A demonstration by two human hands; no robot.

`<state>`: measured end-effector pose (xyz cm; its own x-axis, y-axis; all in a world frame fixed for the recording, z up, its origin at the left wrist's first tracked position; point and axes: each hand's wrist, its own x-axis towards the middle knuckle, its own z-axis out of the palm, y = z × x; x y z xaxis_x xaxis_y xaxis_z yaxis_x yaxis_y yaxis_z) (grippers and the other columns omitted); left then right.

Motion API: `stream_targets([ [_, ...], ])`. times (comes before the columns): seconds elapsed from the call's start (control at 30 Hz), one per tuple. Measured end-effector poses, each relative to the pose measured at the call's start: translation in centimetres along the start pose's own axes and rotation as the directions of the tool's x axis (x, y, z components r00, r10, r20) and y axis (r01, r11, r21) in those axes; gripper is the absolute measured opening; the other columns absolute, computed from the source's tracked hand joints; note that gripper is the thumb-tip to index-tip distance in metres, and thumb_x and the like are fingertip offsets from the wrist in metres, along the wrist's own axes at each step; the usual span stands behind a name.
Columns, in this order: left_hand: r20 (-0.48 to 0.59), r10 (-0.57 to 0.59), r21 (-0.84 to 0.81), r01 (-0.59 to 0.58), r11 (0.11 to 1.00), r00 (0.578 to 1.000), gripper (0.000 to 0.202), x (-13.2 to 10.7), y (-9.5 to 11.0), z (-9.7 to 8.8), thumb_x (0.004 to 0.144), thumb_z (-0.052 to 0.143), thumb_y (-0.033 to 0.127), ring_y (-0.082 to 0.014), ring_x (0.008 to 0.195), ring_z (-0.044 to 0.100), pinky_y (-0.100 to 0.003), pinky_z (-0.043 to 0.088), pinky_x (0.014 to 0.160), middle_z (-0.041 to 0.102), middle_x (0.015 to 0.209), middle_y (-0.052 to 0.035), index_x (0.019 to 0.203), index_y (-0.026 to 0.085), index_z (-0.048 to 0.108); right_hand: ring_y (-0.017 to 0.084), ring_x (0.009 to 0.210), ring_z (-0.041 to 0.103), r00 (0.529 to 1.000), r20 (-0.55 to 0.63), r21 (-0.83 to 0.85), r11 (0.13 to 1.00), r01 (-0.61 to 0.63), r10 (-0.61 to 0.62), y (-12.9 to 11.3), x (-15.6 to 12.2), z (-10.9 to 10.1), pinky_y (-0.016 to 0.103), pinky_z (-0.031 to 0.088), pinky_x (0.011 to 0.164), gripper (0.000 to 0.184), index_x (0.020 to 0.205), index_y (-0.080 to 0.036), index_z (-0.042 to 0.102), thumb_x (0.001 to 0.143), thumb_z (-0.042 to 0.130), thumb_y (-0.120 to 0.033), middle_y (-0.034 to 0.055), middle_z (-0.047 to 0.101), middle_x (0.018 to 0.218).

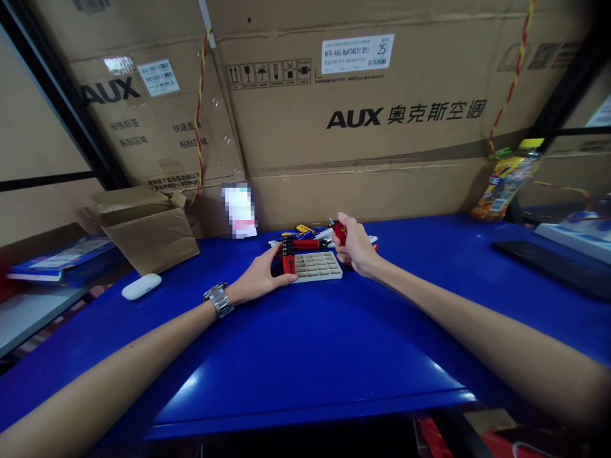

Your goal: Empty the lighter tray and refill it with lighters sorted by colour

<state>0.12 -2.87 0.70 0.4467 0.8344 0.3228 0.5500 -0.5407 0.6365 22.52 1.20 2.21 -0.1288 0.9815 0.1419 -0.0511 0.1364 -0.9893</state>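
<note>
A small beige tray with a grid of compartments [319,266] lies on the blue table [305,356]. My left hand [260,277], with a metal watch on the wrist, rests at the tray's left edge, fingers curled against a red and black part [288,259] standing there. My right hand [354,247] is raised just right of the tray, closed around another small red part [340,231]. Behind the tray lies a loose pile of red, yellow, white and blue small parts [308,238].
Large AUX cardboard boxes [363,108] wall off the back. An open small carton [146,229] and a white earbud case [141,285] sit left; a yellow-capped bottle [508,178] and a dark keyboard [554,267] sit right. A lower shelf with a blue book [62,261] is far left.
</note>
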Motion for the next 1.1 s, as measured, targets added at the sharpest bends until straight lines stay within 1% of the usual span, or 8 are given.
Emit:
stream_targets([
  [0.07, -0.001, -0.001, 0.005, 0.001, 1.000, 1.000, 0.074, 0.0, 0.0, 0.0, 0.074, 0.066, 0.047, -0.0299, 0.123, 0.051, -0.050, 0.038, 0.105, 0.050, 0.138, -0.0149, 0.136, 0.017, 0.039, 0.007, 0.034, 0.024, 0.992, 0.084, -0.054, 0.993, 0.101, -0.096, 0.3, 0.1, -0.1, 0.024, 0.019, 0.036, 0.045, 0.065, -0.022, 0.044, 0.089, 0.035, -0.059, -0.0064, 0.033, 0.042],
  [0.2, 0.009, -0.030, 0.030, 0.030, 0.999, 1.000, 0.080, 0.0, 0.1, 0.0, 0.072, 0.068, 0.050, -0.0311, 0.124, 0.049, -0.050, 0.038, 0.105, 0.048, 0.139, -0.0161, 0.137, 0.015, 0.037, 0.011, 0.048, 0.045, 0.942, 0.178, -0.166, 0.935, 0.314, -0.284, 0.6, 0.4, -0.3, 0.025, 0.034, 0.046, 0.025, 0.083, -0.023, 0.045, 0.089, 0.046, -0.047, -0.0024, 0.055, 0.060],
  [0.33, 0.024, -0.040, 0.099, 0.037, 0.994, 0.999, 0.083, -0.2, 0.3, 0.0, 0.069, 0.069, 0.054, -0.0339, 0.123, 0.050, -0.052, 0.037, 0.104, 0.049, 0.138, -0.0167, 0.137, 0.016, 0.039, 0.012, 0.060, 0.045, 0.866, 0.264, -0.346, 0.797, 0.495, -0.424, 0.3, 0.0, -0.3, 0.026, 0.034, 0.054, 0.025, 0.074, -0.020, 0.053, 0.086, 0.054, -0.042, -0.0004, 0.054, 0.066],
  [0.47, 0.035, -0.056, 0.165, 0.050, 0.985, 0.998, 0.086, -0.3, 0.6, 0.0, 0.067, 0.070, 0.056, -0.0339, 0.123, 0.049, -0.052, 0.037, 0.104, 0.049, 0.138, -0.0174, 0.136, 0.013, 0.040, 0.011, 0.053, 0.036, 0.862, 0.309, -0.375, 0.782, 0.498, -0.401, 0.3, -0.6, 0.1, 0.026, 0.027, 0.050, 0.032, 0.065, -0.019, 0.056, 0.086, 0.054, -0.042, -0.0027, 0.045, 0.057],
  [0.67, 0.041, -0.015, 0.167, 0.008, 0.986, 0.999, 0.082, -0.4, 0.7, 0.0, 0.069, 0.068, 0.055, -0.0335, 0.119, 0.052, -0.052, 0.039, 0.101, 0.052, 0.135, -0.0166, 0.136, 0.015, 0.041, 0.011, 0.051, 0.033, 0.848, 0.357, -0.438, 0.732, 0.522, -0.391, 0.8, -0.4, 0.5, 0.027, 0.025, 0.051, 0.035, 0.056, -0.019, 0.047, 0.085, 0.055, -0.037, -0.0046, 0.039, 0.053],
  [0.77, 0.037, -0.006, 0.173, 0.000, 0.985, 0.999, 0.082, -0.3, 0.6, 0.0, 0.069, 0.068, 0.055, -0.0339, 0.119, 0.052, -0.052, 0.039, 0.100, 0.052, 0.134, -0.0162, 0.136, 0.016, 0.040, 0.010, 0.050, 0.032, 0.837, 0.382, -0.470, 0.697, 0.542, -0.393, 0.7, -0.3, 0.6, 0.027, 0.023, 0.052, 0.034, 0.057, -0.019, 0.045, 0.086, 0.055, -0.033, -0.0049, 0.039, 0.052],
  [0.97, 0.036, 0.012, 0.170, -0.017, 0.985, 0.999, 0.082, -0.3, 0.5, 0.1, 0.069, 0.068, 0.054, -0.0335, 0.116, 0.054, -0.052, 0.040, 0.099, 0.054, 0.133, -0.0150, 0.137, 0.018, 0.041, 0.011, 0.052, 0.034, 0.834, 0.347, -0.555, 0.622, 0.552, -0.430, 1.0, 0.0, 0.7, 0.028, 0.023, 0.054, 0.033, 0.057, -0.020, 0.043, 0.087, 0.054, -0.029, -0.0044, 0.041, 0.053],
  [1.1, 0.051, -0.004, 0.185, -0.006, 0.983, 0.999, 0.082, -0.2, 0.7, 0.1, 0.070, 0.067, 0.056, -0.0335, 0.117, 0.053, -0.051, 0.039, 0.100, 0.053, 0.134, -0.0157, 0.136, 0.016, 0.041, 0.012, 0.051, 0.036, 0.834, 0.381, -0.557, 0.622, 0.551, -0.398, 1.4, 0.4, 0.6, 0.028, 0.024, 0.054, 0.033, 0.056, -0.020, 0.044, 0.086, 0.054, -0.029, -0.0043, 0.042, 0.052],
])
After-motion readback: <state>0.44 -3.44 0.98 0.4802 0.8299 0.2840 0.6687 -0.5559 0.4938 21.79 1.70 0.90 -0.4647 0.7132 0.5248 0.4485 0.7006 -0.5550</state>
